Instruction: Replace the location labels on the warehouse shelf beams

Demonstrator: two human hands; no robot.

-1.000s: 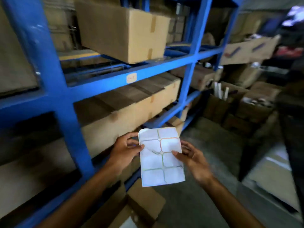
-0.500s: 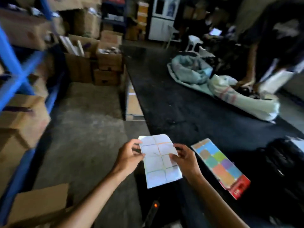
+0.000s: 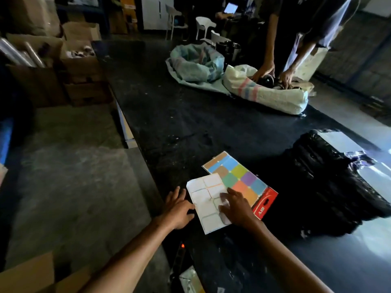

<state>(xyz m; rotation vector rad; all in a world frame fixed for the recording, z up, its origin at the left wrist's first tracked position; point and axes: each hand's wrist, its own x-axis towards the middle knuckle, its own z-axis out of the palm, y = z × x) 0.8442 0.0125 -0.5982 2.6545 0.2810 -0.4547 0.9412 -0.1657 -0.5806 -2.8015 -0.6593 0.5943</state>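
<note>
A white sheet of mostly peeled labels (image 3: 206,200) lies flat on the black table (image 3: 179,115), near its front-left edge. It partly overlaps a pack of coloured square labels with a red end (image 3: 240,179). My right hand (image 3: 236,208) rests flat on the sheet's right half, fingers spread and blurred. My left hand (image 3: 179,208) lies on the table with its fingertips touching the sheet's left edge. Neither hand grips anything. No shelf beam is in view.
A crumpled black plastic bag (image 3: 330,187) sits just right of the labels. At the table's far end another person's hands (image 3: 273,75) reach into a white sack (image 3: 268,93). Cardboard boxes (image 3: 82,81) line the floor on the left. A power strip with a red light (image 3: 182,246) lies below.
I turned away from the blue shelf to the black table. The white sheet, held up in both hands before, now lies on the table beside the coloured pack.
</note>
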